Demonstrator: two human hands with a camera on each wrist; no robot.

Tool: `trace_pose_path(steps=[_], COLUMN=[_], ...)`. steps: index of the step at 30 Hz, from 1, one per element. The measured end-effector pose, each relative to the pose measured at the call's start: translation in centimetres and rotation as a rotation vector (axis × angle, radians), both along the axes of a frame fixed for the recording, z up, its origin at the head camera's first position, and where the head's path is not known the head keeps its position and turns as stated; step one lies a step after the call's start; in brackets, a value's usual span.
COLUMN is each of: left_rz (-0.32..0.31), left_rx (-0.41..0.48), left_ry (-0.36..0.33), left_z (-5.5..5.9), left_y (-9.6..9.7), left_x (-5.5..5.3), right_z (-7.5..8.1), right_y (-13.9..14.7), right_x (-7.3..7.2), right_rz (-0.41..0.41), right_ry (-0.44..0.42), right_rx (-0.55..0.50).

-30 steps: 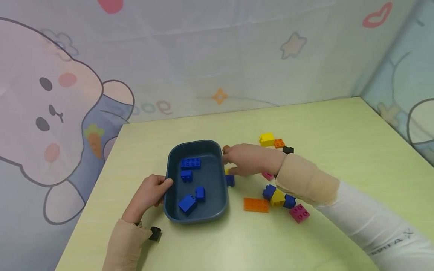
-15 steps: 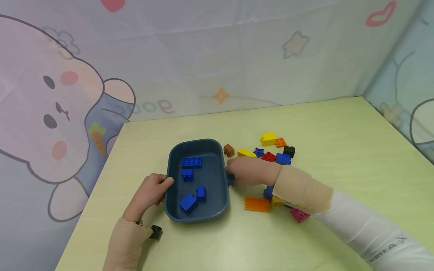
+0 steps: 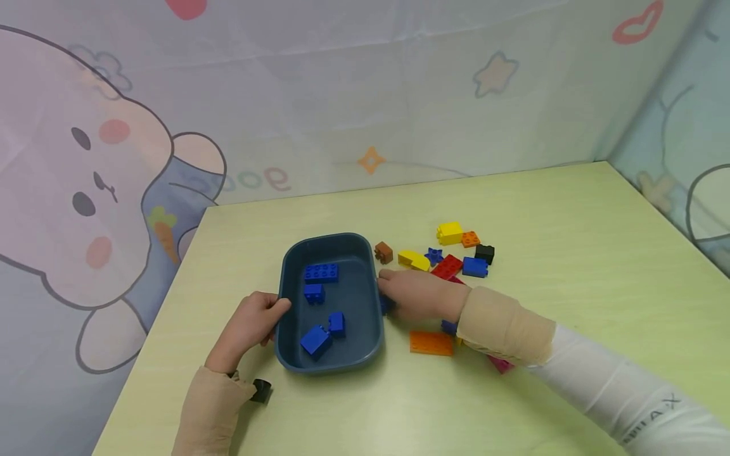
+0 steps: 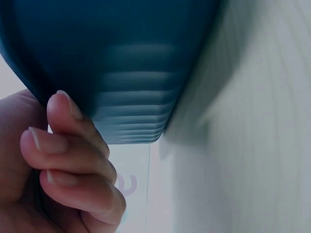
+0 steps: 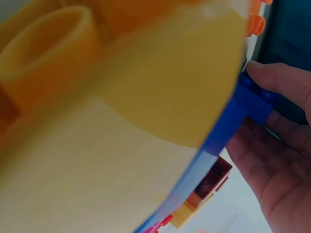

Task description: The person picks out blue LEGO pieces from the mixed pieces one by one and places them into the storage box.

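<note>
My left hand [image 3: 253,323] grips the left rim of a dark blue-grey plastic tray [image 3: 359,367], thumb over the edge; in the left wrist view its curled fingers [image 4: 82,170] lie against the outer wall. Four-sided blue toy bricks, several of them, lie in the tray, among them a long studded brick [image 3: 321,273]. Just outside the tray's right wall, my right hand [image 3: 424,296] pinches a blue brick [image 5: 255,104] between thumb and fingers, beside the wall. From above, the hand mostly hides this brick.
Right of the tray lie a brown brick [image 3: 384,253], a yellow curved piece [image 3: 414,259], a red brick [image 3: 447,266], a blue brick [image 3: 475,266], a black brick [image 3: 485,254], a yellow brick [image 3: 449,233] and an orange plate [image 3: 431,343]. My right forearm covers others.
My right hand has come nearer along the tray's right side, from by the brown brick to the blue brick. The yellow curved piece has come into view. My left hand and the tray stay put.
</note>
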State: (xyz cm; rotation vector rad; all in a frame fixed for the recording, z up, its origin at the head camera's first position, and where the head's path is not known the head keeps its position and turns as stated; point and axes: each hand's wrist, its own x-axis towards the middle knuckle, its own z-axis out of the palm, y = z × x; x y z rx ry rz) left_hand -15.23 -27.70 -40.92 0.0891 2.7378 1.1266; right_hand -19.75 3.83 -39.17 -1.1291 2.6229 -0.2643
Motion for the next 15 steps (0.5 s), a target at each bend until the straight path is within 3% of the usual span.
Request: trace_pose_path(steps=[15], left_rz=[0.001], left_rx=[0.003], left_ry=[-0.001], left_z=[0.04], left_y=[-0.03], left_x=[0.02], right_z=[-0.12], right_y=[0.29], right_x=[0.23], right_rz=[0.009], right_ry=[0.029], right_rx=[-0.021])
